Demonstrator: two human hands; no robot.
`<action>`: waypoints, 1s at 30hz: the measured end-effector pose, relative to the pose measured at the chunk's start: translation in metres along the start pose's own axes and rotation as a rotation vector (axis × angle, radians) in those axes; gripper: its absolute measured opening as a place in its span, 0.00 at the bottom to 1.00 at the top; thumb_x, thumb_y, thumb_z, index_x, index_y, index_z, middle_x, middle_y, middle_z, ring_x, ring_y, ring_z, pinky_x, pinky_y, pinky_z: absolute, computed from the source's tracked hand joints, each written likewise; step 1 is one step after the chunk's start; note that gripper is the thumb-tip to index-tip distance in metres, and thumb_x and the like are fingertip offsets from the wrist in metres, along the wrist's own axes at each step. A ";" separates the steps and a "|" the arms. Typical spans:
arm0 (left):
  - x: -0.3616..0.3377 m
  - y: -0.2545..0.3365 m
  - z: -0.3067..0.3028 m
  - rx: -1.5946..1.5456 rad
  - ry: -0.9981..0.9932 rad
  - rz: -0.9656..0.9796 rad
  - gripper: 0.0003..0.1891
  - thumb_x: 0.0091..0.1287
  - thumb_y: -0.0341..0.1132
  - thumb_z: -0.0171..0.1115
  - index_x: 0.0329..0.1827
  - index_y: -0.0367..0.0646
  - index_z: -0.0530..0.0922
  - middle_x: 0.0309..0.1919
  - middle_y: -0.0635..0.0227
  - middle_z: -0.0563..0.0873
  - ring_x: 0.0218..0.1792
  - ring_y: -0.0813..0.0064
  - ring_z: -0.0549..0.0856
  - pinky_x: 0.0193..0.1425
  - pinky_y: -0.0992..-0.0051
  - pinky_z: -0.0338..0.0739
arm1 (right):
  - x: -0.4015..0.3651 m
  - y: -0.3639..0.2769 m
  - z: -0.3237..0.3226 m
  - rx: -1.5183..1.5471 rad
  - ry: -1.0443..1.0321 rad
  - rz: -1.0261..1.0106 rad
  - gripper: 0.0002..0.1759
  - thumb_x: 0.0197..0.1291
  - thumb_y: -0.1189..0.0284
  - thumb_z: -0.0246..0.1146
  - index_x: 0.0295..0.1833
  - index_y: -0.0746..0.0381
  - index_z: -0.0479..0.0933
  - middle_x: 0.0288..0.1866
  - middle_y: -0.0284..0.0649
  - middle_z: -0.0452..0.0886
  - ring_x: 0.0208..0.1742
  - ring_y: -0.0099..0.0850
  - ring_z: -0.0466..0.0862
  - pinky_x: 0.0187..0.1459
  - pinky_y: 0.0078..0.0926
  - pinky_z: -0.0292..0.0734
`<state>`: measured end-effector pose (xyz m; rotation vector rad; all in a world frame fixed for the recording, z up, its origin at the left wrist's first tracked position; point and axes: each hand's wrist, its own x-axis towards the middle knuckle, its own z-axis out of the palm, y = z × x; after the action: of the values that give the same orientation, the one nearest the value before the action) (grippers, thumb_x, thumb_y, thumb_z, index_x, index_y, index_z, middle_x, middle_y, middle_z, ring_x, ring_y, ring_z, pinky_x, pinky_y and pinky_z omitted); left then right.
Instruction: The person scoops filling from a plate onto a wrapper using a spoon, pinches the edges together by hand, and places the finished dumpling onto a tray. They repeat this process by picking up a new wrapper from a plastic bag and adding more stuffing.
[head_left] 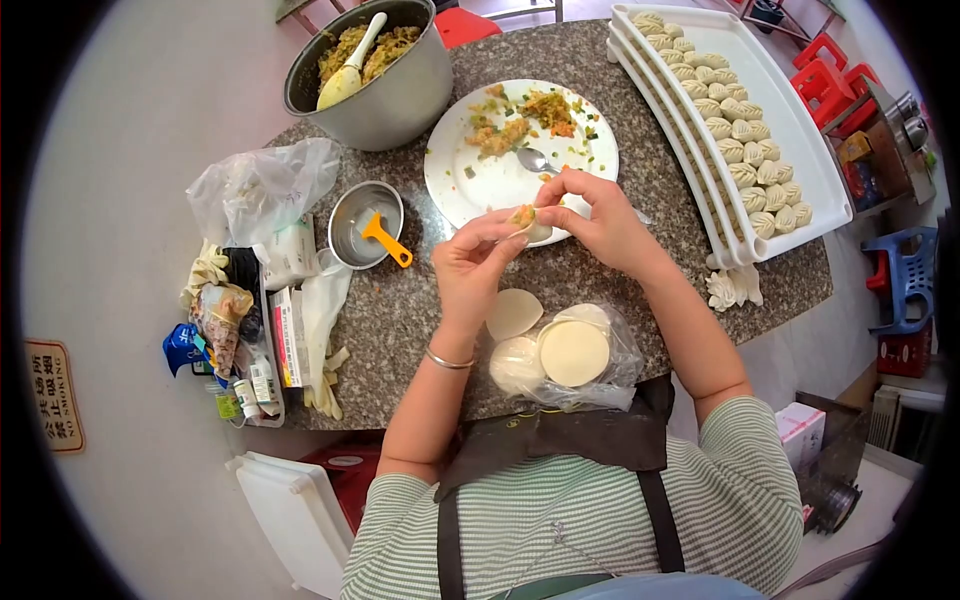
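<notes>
My left hand (470,265) cups a round dumpling wrapper (524,222) with orange-green filling in its middle. My right hand (590,215) pinches the wrapper's far edge with thumb and fingers. Both hands hover over the near rim of a white plate (470,185) that carries scattered filling and a metal spoon (535,160). Below the hands, stacks of round wrappers (572,352) lie in a clear plastic bag, with one loose wrapper (513,312) beside them.
A metal pot of filling (395,95) with a white spoon stands at the back left. A small metal bowl (360,225) holds an orange-handled tool. Stacked white trays (800,130) at the right carry several rows of folded dumplings. Bags and packets clutter the left edge of the granite table (620,270).
</notes>
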<state>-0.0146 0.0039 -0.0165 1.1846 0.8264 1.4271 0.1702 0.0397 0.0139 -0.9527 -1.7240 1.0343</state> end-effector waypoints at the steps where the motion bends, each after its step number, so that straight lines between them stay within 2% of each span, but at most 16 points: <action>1: 0.000 0.000 0.001 -0.006 -0.017 0.013 0.07 0.61 0.19 0.67 0.42 0.34 0.83 0.49 0.54 0.85 0.46 0.75 0.85 0.52 0.77 0.82 | -0.001 0.000 0.000 -0.001 -0.001 0.001 0.07 0.59 0.72 0.64 0.36 0.65 0.79 0.33 0.39 0.82 0.37 0.33 0.81 0.42 0.30 0.73; 4: -0.002 -0.001 0.002 -0.010 0.015 0.009 0.08 0.61 0.20 0.67 0.43 0.34 0.83 0.48 0.54 0.85 0.46 0.75 0.85 0.51 0.78 0.82 | -0.002 -0.001 0.004 -0.059 -0.020 -0.012 0.07 0.59 0.71 0.64 0.36 0.65 0.79 0.33 0.39 0.82 0.37 0.34 0.80 0.41 0.30 0.72; 8: -0.002 0.006 0.009 -0.051 0.100 -0.005 0.09 0.61 0.20 0.67 0.45 0.34 0.83 0.49 0.54 0.85 0.46 0.75 0.85 0.50 0.79 0.82 | -0.002 0.001 0.008 -0.149 0.047 -0.175 0.07 0.58 0.72 0.64 0.35 0.65 0.79 0.32 0.40 0.81 0.37 0.36 0.80 0.41 0.30 0.72; 9: -0.002 0.012 0.012 0.057 0.122 -0.032 0.10 0.62 0.20 0.66 0.46 0.34 0.83 0.49 0.54 0.85 0.46 0.75 0.85 0.49 0.80 0.82 | -0.002 0.001 0.008 -0.188 0.041 -0.231 0.07 0.58 0.72 0.64 0.35 0.65 0.79 0.32 0.41 0.81 0.37 0.37 0.80 0.41 0.30 0.72; 11: -0.003 0.012 0.012 0.165 0.149 -0.059 0.11 0.62 0.20 0.66 0.47 0.33 0.83 0.50 0.55 0.84 0.46 0.75 0.85 0.49 0.81 0.82 | -0.002 0.001 0.007 -0.198 0.038 -0.214 0.07 0.58 0.72 0.64 0.35 0.65 0.79 0.32 0.41 0.81 0.37 0.37 0.80 0.42 0.31 0.73; 13: -0.003 0.003 0.007 0.335 0.055 0.124 0.12 0.63 0.21 0.66 0.49 0.33 0.82 0.51 0.56 0.84 0.46 0.76 0.85 0.48 0.81 0.82 | -0.003 0.001 0.008 -0.209 0.038 -0.196 0.06 0.59 0.73 0.64 0.35 0.66 0.79 0.32 0.41 0.81 0.37 0.38 0.81 0.43 0.31 0.73; 16: 0.000 -0.001 0.001 0.209 0.009 0.088 0.11 0.63 0.21 0.65 0.49 0.34 0.83 0.51 0.56 0.84 0.46 0.76 0.84 0.47 0.81 0.82 | -0.004 0.002 0.007 -0.111 0.079 -0.094 0.06 0.59 0.73 0.63 0.35 0.66 0.78 0.32 0.42 0.81 0.37 0.38 0.80 0.45 0.32 0.73; 18: -0.001 -0.002 0.001 0.174 -0.001 0.087 0.10 0.63 0.21 0.65 0.47 0.33 0.83 0.51 0.56 0.84 0.47 0.76 0.84 0.47 0.81 0.82 | -0.003 0.001 0.002 -0.015 -0.010 0.040 0.06 0.59 0.73 0.63 0.36 0.66 0.78 0.32 0.42 0.81 0.37 0.39 0.80 0.45 0.32 0.73; 21: -0.002 -0.007 0.001 0.128 -0.004 0.094 0.09 0.63 0.21 0.66 0.45 0.33 0.83 0.50 0.56 0.84 0.46 0.77 0.84 0.47 0.81 0.82 | -0.002 0.000 0.004 -0.093 -0.007 -0.073 0.07 0.59 0.73 0.63 0.35 0.66 0.78 0.32 0.42 0.80 0.37 0.38 0.80 0.44 0.32 0.73; 26: -0.004 -0.002 0.006 0.050 0.071 0.041 0.08 0.63 0.22 0.66 0.44 0.35 0.83 0.49 0.58 0.85 0.45 0.78 0.85 0.46 0.80 0.82 | -0.004 0.002 0.011 -0.129 0.036 -0.134 0.07 0.58 0.72 0.64 0.34 0.66 0.77 0.32 0.42 0.80 0.38 0.39 0.80 0.44 0.34 0.72; 29: -0.003 0.004 0.006 0.102 0.107 0.005 0.10 0.63 0.22 0.66 0.47 0.36 0.83 0.49 0.59 0.84 0.45 0.78 0.84 0.45 0.81 0.82 | -0.003 0.001 0.011 -0.136 0.009 -0.151 0.07 0.58 0.72 0.63 0.35 0.66 0.78 0.33 0.42 0.80 0.38 0.39 0.80 0.44 0.35 0.72; 30: -0.004 0.005 0.006 0.263 0.069 0.053 0.10 0.63 0.22 0.66 0.47 0.35 0.83 0.50 0.59 0.84 0.46 0.78 0.84 0.46 0.81 0.82 | -0.004 0.001 0.011 -0.143 0.001 -0.141 0.07 0.58 0.72 0.63 0.35 0.66 0.78 0.33 0.43 0.80 0.38 0.40 0.80 0.45 0.36 0.72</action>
<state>-0.0107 -0.0012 -0.0113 1.3693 1.0621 1.4404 0.1615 0.0343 0.0092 -0.9048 -1.8558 0.8287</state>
